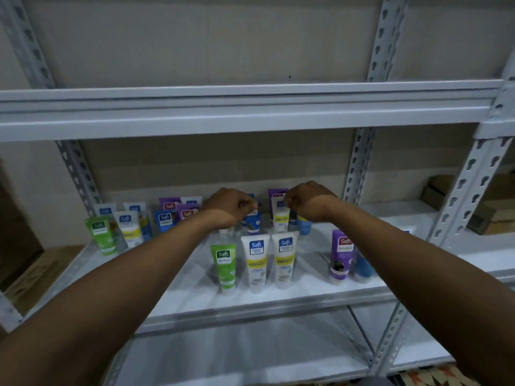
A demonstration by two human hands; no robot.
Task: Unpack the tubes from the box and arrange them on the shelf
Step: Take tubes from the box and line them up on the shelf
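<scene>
The left hand (232,208) pinches a blue tube (253,222) and the right hand (309,203) a white tube (280,218) by the top, just below the fingers, likely to stand them upright on the shelf (195,291).

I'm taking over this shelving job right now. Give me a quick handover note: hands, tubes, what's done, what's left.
Left hand: grips the top of a blue tube towards the back of the shelf.
Right hand: pinches the top of a white tube just beside it.
Done: many tubes stand cap-down on the shelf, in a left group, a front row and with a purple tube to the right.
Left: settle these two tubes and let go. The box is out of view, so I cannot tell how many remain.
</scene>
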